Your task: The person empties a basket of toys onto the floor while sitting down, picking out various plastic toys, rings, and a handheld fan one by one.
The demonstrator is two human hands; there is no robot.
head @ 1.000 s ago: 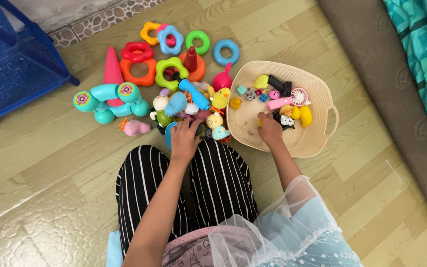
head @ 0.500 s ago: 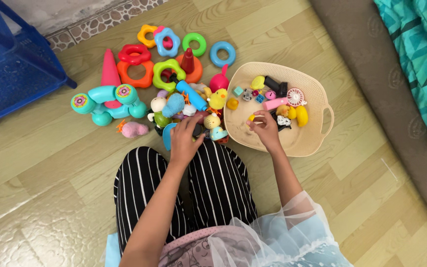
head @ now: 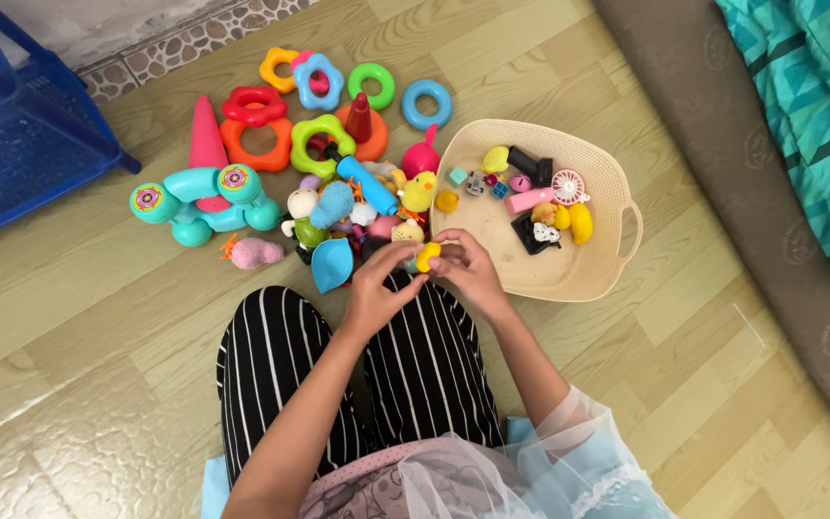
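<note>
Yellow and small, a rounded toy (head: 427,257) sits between the two hands, just beside the near-left rim of the beige plastic basket (head: 569,284). The left hand (head: 377,288) closes its fingertips on the toy from the left side, and the right hand (head: 468,269) pinches it from the right side, so both hands grip the same piece together above the striped knees.

Inside the basket lie a pink hand fan (head: 545,194), a yellow duck (head: 581,223), a black block (head: 530,160) and some very small pieces which I cannot tell apart.

To the left of the basket, on the wooden floor (head: 69,317), there is a heap of toys: a yellow chick (head: 419,190), a blue tube (head: 367,183), a light blue scoop (head: 331,264) and a fluffy blue ball (head: 336,204). Further left of the basket stands a teal dumbbell-shaped toy (head: 199,197) with a pink cone (head: 206,144) behind it. Beyond the heap, away from the basket, colourful stacking rings (head: 319,96) are spread. A blue plastic rack (head: 21,115) stands far to the left of the basket, and a brown mat (head: 751,183) runs along its right side.
</note>
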